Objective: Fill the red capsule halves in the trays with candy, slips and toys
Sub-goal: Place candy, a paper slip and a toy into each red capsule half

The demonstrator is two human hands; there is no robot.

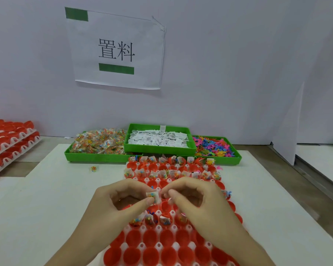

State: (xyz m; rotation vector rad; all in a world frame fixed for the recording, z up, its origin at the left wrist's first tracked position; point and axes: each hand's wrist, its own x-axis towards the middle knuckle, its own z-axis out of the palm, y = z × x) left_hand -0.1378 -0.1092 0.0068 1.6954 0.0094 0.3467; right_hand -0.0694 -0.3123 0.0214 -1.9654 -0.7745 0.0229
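- Left hand (121,200): thumb and forefinger pinched on a small candy packet (152,196), other fingers curled loose. Packet held above the middle of the working tray (158,244), not seated in any cup.
- Right hand (192,198): fingers curled, tips just beside the packet's right edge. Something whitish at the fingertips, maybe a slip; too blurred to tell what, or whether it's gripped.
- Key relation: empty red halves (166,205) sit right under and slightly right of the packet, between the two hands. Drop is straight down. Left hand has the packet, so it's the one to place it; right is equally near for tucking.
- Packet is roughly square, no clear long axis; flat face toward the camera.
- Tray state: two far rows (171,173) loaded with packets and slips, some toys showing. A partly filled row (158,219) just near side of the hands. Nearest rows all empty. My call: under halfway.
- Supplies at the back: candy bin (98,144) left, slips bin (158,139) centre, toy bin (213,145) right. All well beyond the hands.
- One stray candy packet (93,168) on the white board, left of the tray.
- Stacked trays of red halves (8,143) far left.
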